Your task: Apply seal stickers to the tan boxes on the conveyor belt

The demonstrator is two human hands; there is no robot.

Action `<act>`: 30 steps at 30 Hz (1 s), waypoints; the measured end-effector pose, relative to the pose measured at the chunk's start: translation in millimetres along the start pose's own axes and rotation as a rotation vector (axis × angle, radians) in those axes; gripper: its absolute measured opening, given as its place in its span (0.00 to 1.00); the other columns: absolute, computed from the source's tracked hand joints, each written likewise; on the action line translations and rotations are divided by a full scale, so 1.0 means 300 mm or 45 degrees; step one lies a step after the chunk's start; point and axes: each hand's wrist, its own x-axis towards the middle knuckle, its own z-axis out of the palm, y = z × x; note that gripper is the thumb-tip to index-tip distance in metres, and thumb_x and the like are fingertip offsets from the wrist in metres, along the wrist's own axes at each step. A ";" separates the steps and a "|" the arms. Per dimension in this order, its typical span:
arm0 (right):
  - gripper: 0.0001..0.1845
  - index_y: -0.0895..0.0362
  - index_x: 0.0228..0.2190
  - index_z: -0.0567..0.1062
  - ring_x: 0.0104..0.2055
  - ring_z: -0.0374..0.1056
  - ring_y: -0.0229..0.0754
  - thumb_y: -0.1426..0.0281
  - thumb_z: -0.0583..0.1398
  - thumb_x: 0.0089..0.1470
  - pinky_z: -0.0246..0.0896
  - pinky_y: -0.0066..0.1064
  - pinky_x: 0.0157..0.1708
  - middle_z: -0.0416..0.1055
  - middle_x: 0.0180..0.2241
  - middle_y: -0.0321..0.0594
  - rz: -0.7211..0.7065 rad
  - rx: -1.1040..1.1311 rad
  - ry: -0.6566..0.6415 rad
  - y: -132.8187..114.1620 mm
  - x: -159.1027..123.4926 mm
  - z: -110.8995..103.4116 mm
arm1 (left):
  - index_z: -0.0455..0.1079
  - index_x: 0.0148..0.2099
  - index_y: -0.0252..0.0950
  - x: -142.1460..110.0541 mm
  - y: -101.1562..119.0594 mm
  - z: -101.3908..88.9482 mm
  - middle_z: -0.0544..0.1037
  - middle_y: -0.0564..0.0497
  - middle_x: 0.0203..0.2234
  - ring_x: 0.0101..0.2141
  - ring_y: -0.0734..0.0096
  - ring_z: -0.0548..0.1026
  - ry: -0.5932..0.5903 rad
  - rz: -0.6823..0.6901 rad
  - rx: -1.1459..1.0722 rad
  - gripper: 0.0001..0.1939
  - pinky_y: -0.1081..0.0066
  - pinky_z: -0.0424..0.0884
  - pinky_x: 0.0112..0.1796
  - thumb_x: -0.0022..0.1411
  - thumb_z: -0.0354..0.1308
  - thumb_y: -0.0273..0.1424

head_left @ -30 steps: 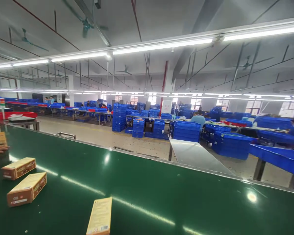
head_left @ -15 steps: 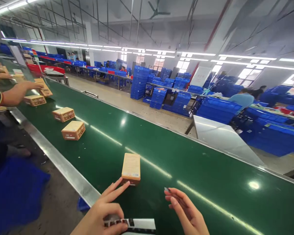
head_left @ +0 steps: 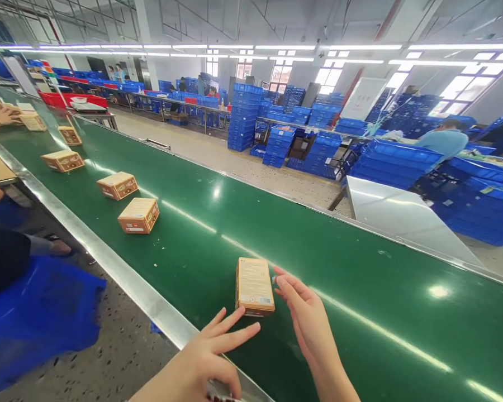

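A small brown-and-cream cardboard box (head_left: 255, 283) lies on the green conveyor belt, printed face up. My left hand (head_left: 207, 357) reaches to its near end, index and middle fingers stretched out, one fingertip at the box's lower left corner. The thumb and lower fingers curl on a sticker strip (head_left: 224, 398), mostly cut off by the bottom of the picture. At the box's right side, my right hand (head_left: 304, 304) pinches a small clear-looking sticker (head_left: 274, 279) between thumb and fingertips. The sticker is close to the box's side; whether it touches cannot be told.
Several similar boxes (head_left: 139, 216) stand farther left along the green belt (head_left: 318, 245). Metal rails (head_left: 151, 298) edge the belt. A co-worker's hand (head_left: 2, 116) is at boxes at the far left. A blue stool (head_left: 46, 324) stands beside the near rail; blue crates (head_left: 245, 117) are stacked beyond.
My right hand has moved forward to the box's right side with the sticker. The view has shifted, and boxes appear farther right. A co-worker's arm has withdrawn from a box at left.
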 end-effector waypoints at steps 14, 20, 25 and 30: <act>0.24 0.56 0.30 0.85 0.48 0.74 0.57 0.52 0.75 0.34 0.73 0.33 0.36 0.77 0.51 0.47 0.089 0.014 0.101 0.011 -0.001 -0.050 | 0.79 0.30 0.36 0.102 0.067 0.032 0.54 0.49 0.69 0.69 0.44 0.53 -0.074 -0.109 -0.007 0.05 0.49 0.57 0.66 0.54 0.72 0.28; 0.24 0.57 0.26 0.84 0.45 0.74 0.56 0.51 0.75 0.31 0.73 0.33 0.32 0.77 0.50 0.48 0.073 -0.028 0.200 -0.008 -0.035 -0.071 | 0.79 0.26 0.36 0.118 0.091 0.039 0.59 0.49 0.68 0.68 0.45 0.57 -0.038 -0.053 -0.103 0.07 0.57 0.65 0.63 0.52 0.74 0.27; 0.26 0.57 0.27 0.83 0.42 0.74 0.55 0.50 0.74 0.31 0.71 0.33 0.30 0.79 0.47 0.48 0.041 -0.097 0.268 -0.023 -0.056 -0.084 | 0.78 0.25 0.35 0.136 0.103 0.054 0.61 0.49 0.68 0.68 0.45 0.57 -0.048 -0.035 -0.139 0.08 0.59 0.66 0.63 0.52 0.74 0.28; 0.25 0.56 0.27 0.81 0.38 0.74 0.52 0.49 0.72 0.34 0.70 0.35 0.29 0.77 0.48 0.48 0.000 -0.219 0.314 -0.040 -0.080 -0.107 | 0.79 0.26 0.36 0.151 0.115 0.078 0.61 0.52 0.68 0.68 0.47 0.59 -0.027 0.053 -0.147 0.08 0.61 0.64 0.64 0.53 0.73 0.29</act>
